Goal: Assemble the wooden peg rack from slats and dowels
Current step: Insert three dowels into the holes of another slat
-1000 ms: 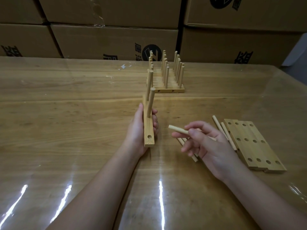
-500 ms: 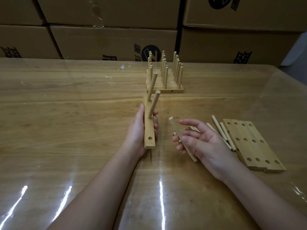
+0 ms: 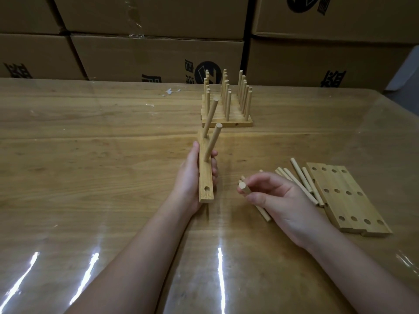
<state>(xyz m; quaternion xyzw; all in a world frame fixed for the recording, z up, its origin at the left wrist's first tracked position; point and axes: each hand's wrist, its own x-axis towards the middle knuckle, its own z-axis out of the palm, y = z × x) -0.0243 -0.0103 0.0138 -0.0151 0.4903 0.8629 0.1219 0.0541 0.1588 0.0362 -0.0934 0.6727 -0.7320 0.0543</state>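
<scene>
Holding the slat (image 3: 205,175) on edge at mid-tabletop (image 3: 90,177), left hand (image 3: 190,175) curling round it, two seated dowels (image 3: 212,143) leaning up from its face. Pinching a third dowel (image 3: 244,188) in the right hand (image 3: 278,198), just beside the slat. Seemingly pegging this slat, with most of the task remaining. Needing next to aim the dowel's end at a free hole and press it in squarely. Leaving loose dowels (image 3: 305,177) and drilled slats (image 3: 349,200) lying beside that hand, a finished rack (image 3: 226,120) standing farther back.
</scene>
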